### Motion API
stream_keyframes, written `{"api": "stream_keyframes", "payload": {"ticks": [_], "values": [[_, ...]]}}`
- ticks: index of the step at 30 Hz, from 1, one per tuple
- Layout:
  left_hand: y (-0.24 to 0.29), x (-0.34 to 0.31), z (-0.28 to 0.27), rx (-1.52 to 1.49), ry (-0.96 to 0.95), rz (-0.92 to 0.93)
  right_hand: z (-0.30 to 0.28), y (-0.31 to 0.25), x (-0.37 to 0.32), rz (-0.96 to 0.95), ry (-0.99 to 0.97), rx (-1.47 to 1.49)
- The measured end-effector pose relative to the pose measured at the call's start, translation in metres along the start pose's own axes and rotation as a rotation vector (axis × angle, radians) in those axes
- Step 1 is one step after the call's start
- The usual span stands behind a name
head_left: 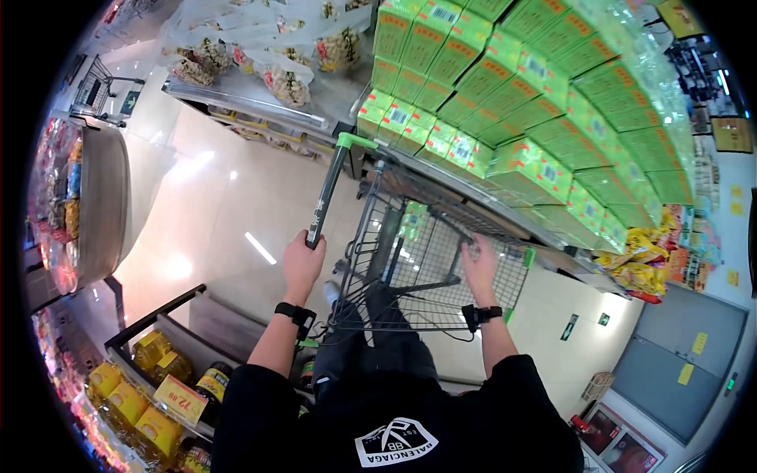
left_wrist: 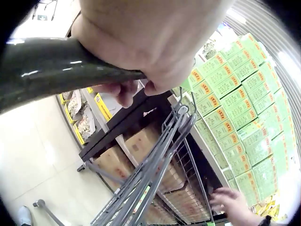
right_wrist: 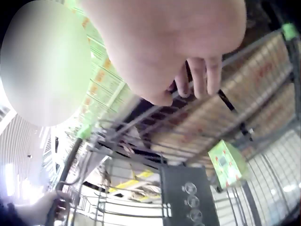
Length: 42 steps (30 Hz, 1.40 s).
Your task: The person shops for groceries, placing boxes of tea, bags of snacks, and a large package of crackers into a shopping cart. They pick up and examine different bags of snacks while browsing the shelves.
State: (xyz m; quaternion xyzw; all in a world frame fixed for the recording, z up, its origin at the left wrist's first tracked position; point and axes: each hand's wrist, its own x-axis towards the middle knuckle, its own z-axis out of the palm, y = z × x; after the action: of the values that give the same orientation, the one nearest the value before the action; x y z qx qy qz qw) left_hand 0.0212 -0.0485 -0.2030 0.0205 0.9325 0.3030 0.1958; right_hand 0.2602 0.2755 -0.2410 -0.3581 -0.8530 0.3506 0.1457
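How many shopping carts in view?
2: grey wire cart with green plastic corners, nearest, centre; dark wire cart, farther off, head view's upper left. More may be hidden.

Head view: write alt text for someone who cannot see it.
A person's left hand grips the handle of a shopping cart; the right hand hovers over it, and it holds a green box. More green boxes are stacked alongside.

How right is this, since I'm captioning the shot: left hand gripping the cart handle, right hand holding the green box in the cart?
The right hand isn't holding the green box: the right wrist view shows the box in the cart, apart from the hand. The left hand does grip the cart handle.
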Motion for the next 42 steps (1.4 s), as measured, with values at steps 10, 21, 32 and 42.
{"api": "stream_keyframes", "payload": {"ticks": [10,21,32,42], "values": [[-0.007,-0.004,0.000,0.046,-0.018,0.049,-0.145,-0.116,0.127,-0.478,0.182,-0.578],[-0.011,0.000,0.006,0.068,-0.012,0.070,-0.126,-0.118,0.140,-0.286,0.241,-0.658],[-0.007,-0.002,0.004,0.100,-0.034,0.081,-0.135,-0.127,0.144,-0.332,0.185,-0.733],[-0.008,-0.004,0.001,0.142,-0.042,0.042,-0.094,-0.104,0.038,-0.515,0.249,-0.556]]}}
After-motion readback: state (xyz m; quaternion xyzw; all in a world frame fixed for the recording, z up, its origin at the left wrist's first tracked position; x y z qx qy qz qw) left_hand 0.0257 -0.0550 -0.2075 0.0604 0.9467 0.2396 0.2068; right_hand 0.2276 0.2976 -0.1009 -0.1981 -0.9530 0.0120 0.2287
